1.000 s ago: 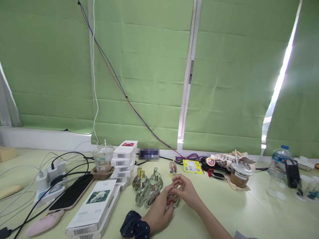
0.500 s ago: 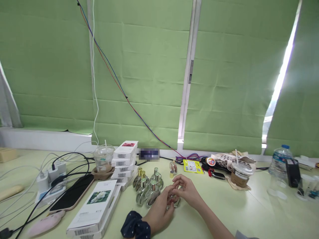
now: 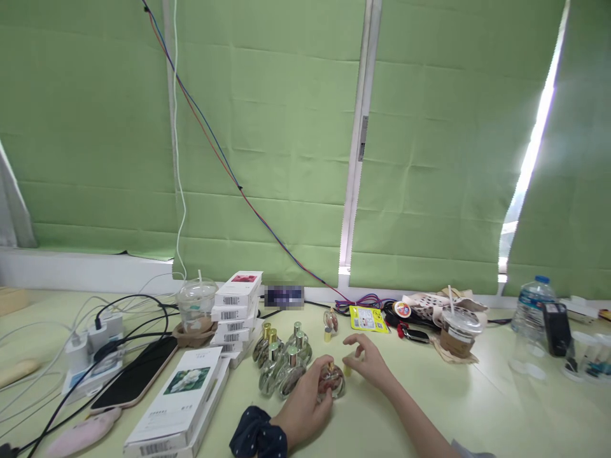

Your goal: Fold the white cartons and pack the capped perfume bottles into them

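My left hand, with a dark dotted scrunchie at the wrist, is closed around a round glass bottle with reddish contents, standing on the table with its gold neck uncapped. To its right, my right hand pinches a small gold cap between thumb and fingers. Several clear glass bottles with gold and silvery caps stand grouped just left of my left hand. Behind my hands lies another small reddish bottle, with a gold cap in front of it.
White boxes and a box stack stand left, beside a phone, chargers and cables. Along the back are a yellow packet and keys. An iced drink cup and water bottle stand right.
My right hand has moved right, away from the bottle in my left hand, with the gold cap in its fingers. The bottle's neck now shows. The view has shifted slightly.
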### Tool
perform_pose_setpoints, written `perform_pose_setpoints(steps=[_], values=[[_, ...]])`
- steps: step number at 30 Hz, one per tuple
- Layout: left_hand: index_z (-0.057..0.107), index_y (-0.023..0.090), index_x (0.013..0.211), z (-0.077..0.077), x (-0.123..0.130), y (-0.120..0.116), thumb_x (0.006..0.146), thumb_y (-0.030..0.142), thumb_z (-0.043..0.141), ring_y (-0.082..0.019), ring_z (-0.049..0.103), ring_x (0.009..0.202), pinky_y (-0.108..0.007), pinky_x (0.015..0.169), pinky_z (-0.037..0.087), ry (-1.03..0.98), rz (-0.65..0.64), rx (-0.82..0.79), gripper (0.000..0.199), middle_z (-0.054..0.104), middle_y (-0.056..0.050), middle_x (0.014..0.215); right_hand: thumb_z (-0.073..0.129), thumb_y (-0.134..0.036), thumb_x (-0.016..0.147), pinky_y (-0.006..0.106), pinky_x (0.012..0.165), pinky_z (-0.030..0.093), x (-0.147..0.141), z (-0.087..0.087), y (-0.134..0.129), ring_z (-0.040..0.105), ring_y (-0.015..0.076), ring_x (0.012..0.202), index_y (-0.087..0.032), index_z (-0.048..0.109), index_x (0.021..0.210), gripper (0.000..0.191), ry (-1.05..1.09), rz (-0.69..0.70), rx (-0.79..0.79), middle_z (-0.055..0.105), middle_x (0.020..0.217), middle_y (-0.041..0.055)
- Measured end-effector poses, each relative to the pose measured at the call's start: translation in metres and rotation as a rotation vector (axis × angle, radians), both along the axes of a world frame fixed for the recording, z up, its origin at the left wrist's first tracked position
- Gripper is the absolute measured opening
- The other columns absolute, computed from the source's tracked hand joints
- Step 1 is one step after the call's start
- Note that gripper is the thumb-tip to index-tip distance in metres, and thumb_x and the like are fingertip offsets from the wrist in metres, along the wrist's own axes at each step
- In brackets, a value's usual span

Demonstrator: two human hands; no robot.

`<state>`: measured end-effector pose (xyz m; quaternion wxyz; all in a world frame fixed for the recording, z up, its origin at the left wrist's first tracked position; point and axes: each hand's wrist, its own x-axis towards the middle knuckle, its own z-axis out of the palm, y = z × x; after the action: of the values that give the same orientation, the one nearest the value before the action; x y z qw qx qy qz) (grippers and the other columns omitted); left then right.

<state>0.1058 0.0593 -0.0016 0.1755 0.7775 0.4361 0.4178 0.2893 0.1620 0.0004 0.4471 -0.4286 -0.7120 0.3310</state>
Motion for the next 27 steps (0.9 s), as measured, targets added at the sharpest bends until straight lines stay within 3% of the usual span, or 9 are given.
perform_pose_setpoints(steps=[4, 8, 11, 16, 23, 27], values=[[0.039, 0.020, 0.125, 0.000, 0.001, 0.000, 0.080, 0.002, 0.046, -0.018, 0.065, 0.094, -0.033, 0.090, 0.050, 0.007, 0.020, -0.003, 0.049, 0.068, -0.006, 0.104, 0.073, -0.010, 0.050, 0.027, 0.066, 0.043, 0.000, -0.016, 0.003, 0.054, 0.0170, 0.069, -0.020, 0.068, 0.080, 0.031, -0.152, 0.014, -0.004, 0.065, 0.082, 0.0023], [0.040, 0.019, 0.125, 0.000, 0.001, 0.000, 0.079, 0.003, 0.047, -0.020, 0.064, 0.099, -0.035, 0.090, 0.050, 0.026, 0.043, 0.002, 0.049, 0.067, -0.008, 0.108, 0.067, -0.012, 0.059, 0.027, 0.064, 0.042, -0.001, -0.022, 0.005, 0.055, 0.0177, 0.067, -0.018, 0.069, 0.077, 0.019, -0.243, 0.016, -0.002, 0.065, 0.072, 0.0020], [0.040, 0.017, 0.126, 0.000, 0.000, 0.000, 0.079, 0.004, 0.047, -0.021, 0.063, 0.103, -0.036, 0.093, 0.050, 0.041, 0.047, 0.005, 0.049, 0.066, -0.010, 0.111, 0.063, -0.015, 0.065, 0.029, 0.069, 0.045, -0.001, -0.021, 0.005, 0.059, 0.0195, 0.071, -0.016, 0.072, 0.087, 0.024, -0.258, 0.022, 0.004, 0.068, 0.079, 0.0058], [0.038, 0.017, 0.128, -0.003, -0.002, -0.001, 0.081, 0.004, 0.046, -0.021, 0.063, 0.105, -0.036, 0.094, 0.049, 0.056, 0.038, 0.009, 0.049, 0.066, -0.011, 0.113, 0.053, -0.019, 0.072, 0.030, 0.071, 0.048, -0.003, -0.018, 0.006, 0.063, 0.0205, 0.076, -0.011, 0.068, 0.105, 0.037, -0.213, 0.025, 0.006, 0.066, 0.089, 0.0099], [0.037, 0.018, 0.129, -0.005, -0.002, 0.001, 0.081, 0.004, 0.046, -0.021, 0.063, 0.104, -0.037, 0.095, 0.048, 0.059, 0.041, 0.004, 0.050, 0.066, -0.010, 0.113, 0.053, -0.031, 0.073, 0.030, 0.059, 0.041, -0.005, -0.013, 0.003, 0.057, 0.0199, 0.059, -0.018, 0.055, 0.104, 0.034, -0.076, 0.057, -0.013, 0.051, 0.057, -0.0054], [0.037, 0.019, 0.129, -0.004, -0.001, 0.001, 0.081, 0.005, 0.046, -0.022, 0.062, 0.107, -0.038, 0.097, 0.046, 0.052, 0.043, 0.004, 0.051, 0.065, -0.011, 0.116, 0.054, -0.046, 0.077, 0.029, 0.062, 0.042, -0.009, -0.008, -0.002, 0.062, 0.0204, 0.064, -0.023, 0.042, 0.096, 0.032, 0.045, 0.121, -0.034, 0.062, 0.061, -0.0028]])
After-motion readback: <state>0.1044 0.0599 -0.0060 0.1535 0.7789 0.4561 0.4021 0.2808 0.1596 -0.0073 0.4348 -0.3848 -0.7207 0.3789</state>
